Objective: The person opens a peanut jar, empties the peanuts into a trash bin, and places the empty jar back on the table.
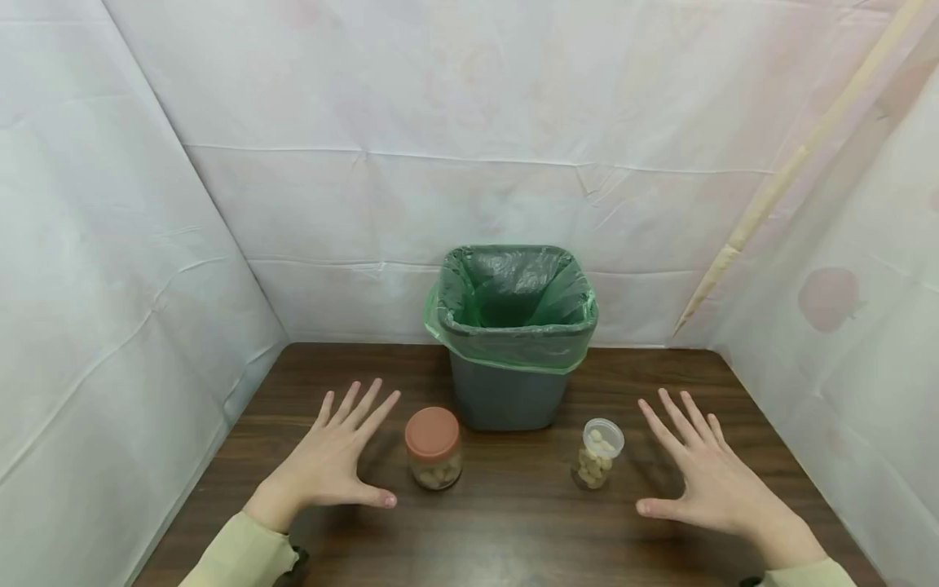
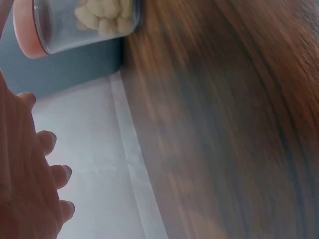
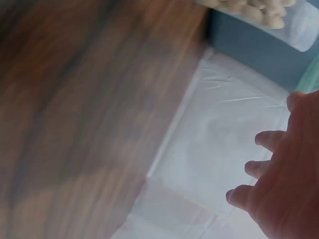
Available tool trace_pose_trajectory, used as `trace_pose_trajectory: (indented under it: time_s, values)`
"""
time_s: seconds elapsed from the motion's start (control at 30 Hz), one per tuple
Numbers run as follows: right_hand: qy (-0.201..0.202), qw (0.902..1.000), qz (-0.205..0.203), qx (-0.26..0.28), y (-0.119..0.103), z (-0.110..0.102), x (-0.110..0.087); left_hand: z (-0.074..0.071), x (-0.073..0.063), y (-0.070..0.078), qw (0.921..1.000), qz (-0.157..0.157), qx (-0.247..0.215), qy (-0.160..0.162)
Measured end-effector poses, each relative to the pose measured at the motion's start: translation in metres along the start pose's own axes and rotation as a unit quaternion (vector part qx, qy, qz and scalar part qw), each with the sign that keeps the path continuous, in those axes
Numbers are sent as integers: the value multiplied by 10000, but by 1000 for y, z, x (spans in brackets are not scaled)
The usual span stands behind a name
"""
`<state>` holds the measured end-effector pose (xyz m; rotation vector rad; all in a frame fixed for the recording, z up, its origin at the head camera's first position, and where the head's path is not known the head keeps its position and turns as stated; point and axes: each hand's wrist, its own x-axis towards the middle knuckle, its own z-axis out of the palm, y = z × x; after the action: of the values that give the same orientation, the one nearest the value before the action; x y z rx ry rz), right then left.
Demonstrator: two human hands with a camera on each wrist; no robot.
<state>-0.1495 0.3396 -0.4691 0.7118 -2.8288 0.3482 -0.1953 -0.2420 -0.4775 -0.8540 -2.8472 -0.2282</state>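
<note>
My left hand (image 1: 330, 461) is held over the table with its fingers spread and straight, just left of a clear jar (image 1: 434, 456) with an orange-pink lid. Pale round pieces lie in the bottom of that jar, which also shows at the top of the left wrist view. On the other side, my right hand (image 1: 707, 481) spreads its fingers in the same way, right of a small clear container (image 1: 596, 456). This one has a translucent lid and is filled with similar pale pieces. Neither hand touches anything.
A grey bin (image 1: 506, 399) lined with a green plastic bag (image 1: 521, 350) stands at the back of the dark wooden table (image 1: 513, 530), behind the two containers. White sheets (image 1: 513, 98) hang behind and on both sides of the table.
</note>
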Motion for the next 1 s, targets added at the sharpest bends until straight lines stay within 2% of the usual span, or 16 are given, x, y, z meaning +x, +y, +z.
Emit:
trace_pose_trajectory:
  time_s: [0.13, 0.2, 0.33, 0.43, 0.6, 0.73, 0.9, 1.0]
  values:
    - [131, 9999, -75, 79, -14, -7, 7, 0, 5, 10, 9993, -187, -327, 65]
    - [127, 9997, -109, 179, -24, -10, 11, 2, 8, 18, 9969, -396, -679, 100]
    - [121, 9992, -205, 306, -49, -14, 20, 7, 10, 35, 9857, -798, -1472, 164]
    - [295, 9984, -412, 255, -69, -14, 26, 11, 12, 45, 9760, -936, -1964, 135]
    - [582, 9948, -794, 279, -95, -10, 37, 20, 18, 57, 9659, -1169, -2310, 110]
    - [608, 9942, -828, 324, -110, -3, 44, 27, 25, 62, 9580, -1444, -2467, 222]
    - [877, 9907, -979, 352, -125, 10, 56, 34, 29, 66, 9388, -1799, -2905, 428]
    - [1063, 9872, -1134, 370, -133, 19, 63, 39, 28, 69, 9244, -1966, -3230, 497]
